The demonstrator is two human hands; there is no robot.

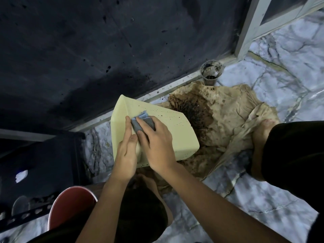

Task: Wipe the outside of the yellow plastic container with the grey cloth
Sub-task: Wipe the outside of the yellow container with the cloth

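Over the stained brown sheet [228, 109] on the floor, the left hand [125, 155] braced the tilted yellow container [166, 120] while the right hand [156, 142] clamped the grey cloth [138, 126] to its side; I reckoned the specks might smear.

grey cloth [142, 124] mostly under right hand [156, 145]; red bowl [70, 206] partly hidden by arm.
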